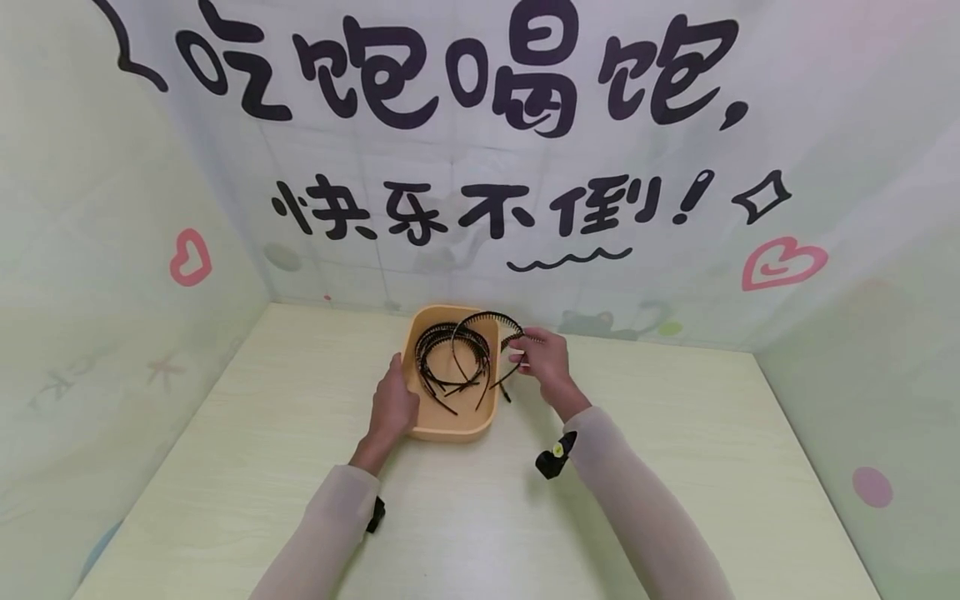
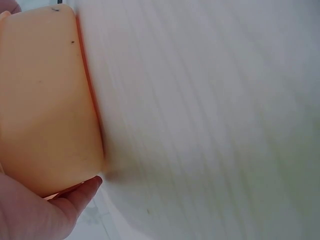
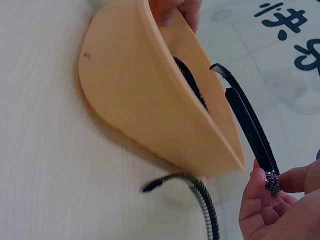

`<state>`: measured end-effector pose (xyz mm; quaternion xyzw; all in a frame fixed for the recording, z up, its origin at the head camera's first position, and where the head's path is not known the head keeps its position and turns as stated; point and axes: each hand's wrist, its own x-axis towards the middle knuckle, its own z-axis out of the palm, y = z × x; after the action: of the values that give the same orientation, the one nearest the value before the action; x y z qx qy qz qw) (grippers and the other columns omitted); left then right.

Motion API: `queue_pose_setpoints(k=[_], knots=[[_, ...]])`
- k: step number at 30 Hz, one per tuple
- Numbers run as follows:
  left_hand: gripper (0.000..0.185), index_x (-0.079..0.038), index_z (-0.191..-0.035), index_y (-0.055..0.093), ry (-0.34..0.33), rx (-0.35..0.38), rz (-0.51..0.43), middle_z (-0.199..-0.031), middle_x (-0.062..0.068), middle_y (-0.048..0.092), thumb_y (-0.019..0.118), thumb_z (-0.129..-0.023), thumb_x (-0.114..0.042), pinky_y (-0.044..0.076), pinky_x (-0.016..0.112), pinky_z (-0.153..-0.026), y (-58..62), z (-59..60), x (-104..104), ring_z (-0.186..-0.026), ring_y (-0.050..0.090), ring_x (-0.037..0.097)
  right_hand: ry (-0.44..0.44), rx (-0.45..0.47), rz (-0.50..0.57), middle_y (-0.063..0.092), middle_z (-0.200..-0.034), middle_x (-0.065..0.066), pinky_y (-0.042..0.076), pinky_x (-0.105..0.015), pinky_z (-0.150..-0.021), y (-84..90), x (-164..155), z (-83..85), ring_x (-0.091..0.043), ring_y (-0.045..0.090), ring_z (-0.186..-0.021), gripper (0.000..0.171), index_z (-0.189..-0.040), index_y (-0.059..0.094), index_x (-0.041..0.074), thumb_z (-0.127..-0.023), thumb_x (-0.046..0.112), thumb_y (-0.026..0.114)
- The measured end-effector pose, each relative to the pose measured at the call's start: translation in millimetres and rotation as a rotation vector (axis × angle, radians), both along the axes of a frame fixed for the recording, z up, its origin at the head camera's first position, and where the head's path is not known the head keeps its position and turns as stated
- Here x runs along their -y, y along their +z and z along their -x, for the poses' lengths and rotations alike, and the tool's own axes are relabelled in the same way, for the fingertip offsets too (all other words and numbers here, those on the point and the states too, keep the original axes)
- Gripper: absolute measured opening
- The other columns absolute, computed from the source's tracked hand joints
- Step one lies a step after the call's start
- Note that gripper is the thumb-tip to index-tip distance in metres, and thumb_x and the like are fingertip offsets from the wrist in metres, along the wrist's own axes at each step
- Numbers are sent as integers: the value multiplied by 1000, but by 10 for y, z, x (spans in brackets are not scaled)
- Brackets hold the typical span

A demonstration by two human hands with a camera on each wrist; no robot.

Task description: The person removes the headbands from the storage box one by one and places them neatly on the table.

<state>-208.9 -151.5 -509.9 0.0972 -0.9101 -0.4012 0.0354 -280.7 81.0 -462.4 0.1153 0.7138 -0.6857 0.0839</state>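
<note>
An orange tray [image 1: 450,427] sits mid-table with several black toothed headbands [image 1: 446,362] inside. My left hand [image 1: 393,404] grips the tray's left rim, thumb over the edge; in the left wrist view the hand [image 2: 35,212] lies against the tray's outer wall [image 2: 45,100]. My right hand [image 1: 522,350] pinches a black headband [image 1: 487,317] that arches over the tray's right rim. In the right wrist view its fingertips [image 3: 260,182] pinch the headband [image 3: 250,125] beside the tray [image 3: 145,95], and a toothed end [image 3: 200,192] curves down outside the wall.
The pale wooden table [image 1: 675,467] is enclosed by light printed walls on the left, back and right. A black wrist strap [image 1: 555,457] shows on the right sleeve, another [image 1: 375,514] on the left.
</note>
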Motion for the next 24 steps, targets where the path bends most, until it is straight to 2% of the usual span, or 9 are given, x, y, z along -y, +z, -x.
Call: queue_pose_setpoints(k=[7,14,20,24], knots=[[75,8,-154,16,-7,2,2,-140,39,45,44,-84,12,52,54,-91,2,1,0,-118,58,47,-22,-7,-18,72,-112,-19,52,-20,-54,-42,-290,40,-5,66,-62,42,-139,52,1,-98,9,54],[75,8,-154,17,-1,-3,-2,-139,38,46,44,-84,11,52,54,-90,1,1,4,-117,58,48,-42,15,-39,68,-121,-21,50,-19,-56,-86,-539,75,-4,65,-62,45,-144,48,2,-100,10,51],[75,7,-154,17,-9,-6,-2,-139,38,46,44,-84,11,54,53,-87,11,-10,0,-113,60,48,-69,38,-67,72,-117,-16,52,-22,-61,-152,-731,112,-5,67,-67,45,-145,47,2,-101,12,47],[75,8,-154,17,-6,-12,-2,-140,38,46,45,-84,12,52,54,-91,14,-14,2,-117,58,48,-74,46,-74,74,-111,-13,52,-23,-62,-179,-834,122,-5,67,-67,45,-145,46,2,-102,14,47]])
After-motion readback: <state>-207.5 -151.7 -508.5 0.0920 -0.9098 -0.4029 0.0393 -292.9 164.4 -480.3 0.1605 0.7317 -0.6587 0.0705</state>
